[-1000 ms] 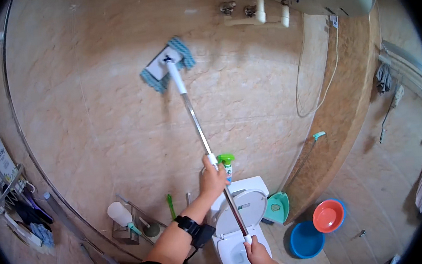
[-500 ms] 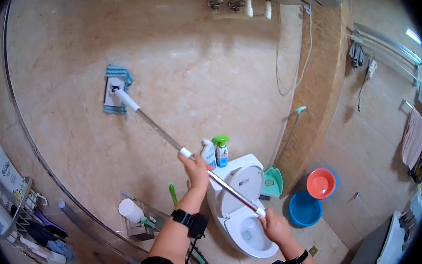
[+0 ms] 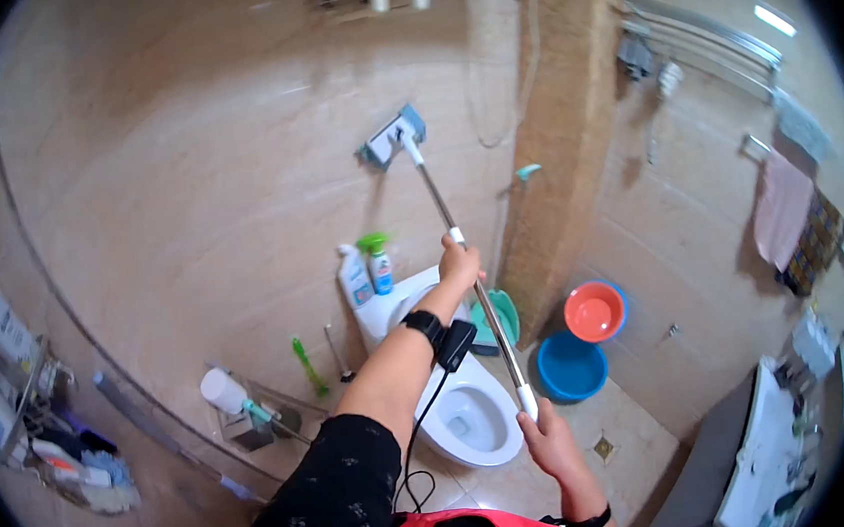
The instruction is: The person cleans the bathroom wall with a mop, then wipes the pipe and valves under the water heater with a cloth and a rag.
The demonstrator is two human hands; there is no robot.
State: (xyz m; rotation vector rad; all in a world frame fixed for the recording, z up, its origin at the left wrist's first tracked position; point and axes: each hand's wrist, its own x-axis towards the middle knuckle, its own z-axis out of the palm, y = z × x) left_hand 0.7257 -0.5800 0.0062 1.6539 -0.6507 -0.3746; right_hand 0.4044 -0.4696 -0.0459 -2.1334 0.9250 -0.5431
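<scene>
A flat mop (image 3: 492, 313) with a metal pole slants up from my hands toward the tiled wall (image 3: 237, 209). My left hand (image 3: 459, 262) is wrapped round the pole near its white middle collar. Lower down, my right hand (image 3: 550, 438) grips the pole's white end. At the top, the mop head (image 3: 393, 139) with its blue-grey cloth is tilted against or just off the wall; I cannot tell which. Under the pole stands a white toilet (image 3: 472, 430), its lid partly hidden by my left arm. A white bottle (image 3: 354, 277) and a green-topped spray bottle (image 3: 379, 264) stand on the tank.
Right of the toilet are a blue basin (image 3: 572, 366), a red basin (image 3: 595, 312) and a green dustpan (image 3: 495, 319). A brown stone pillar (image 3: 558, 151) juts out beyond. Towels (image 3: 783, 207) hang at right above a sink (image 3: 760, 455). A glass partition edge (image 3: 97, 337) curves at left.
The mop head has swung right along the wall, nearer the pillar, and its pole stands steeper. Both hands keep their hold. The whole view has shifted to the right.
</scene>
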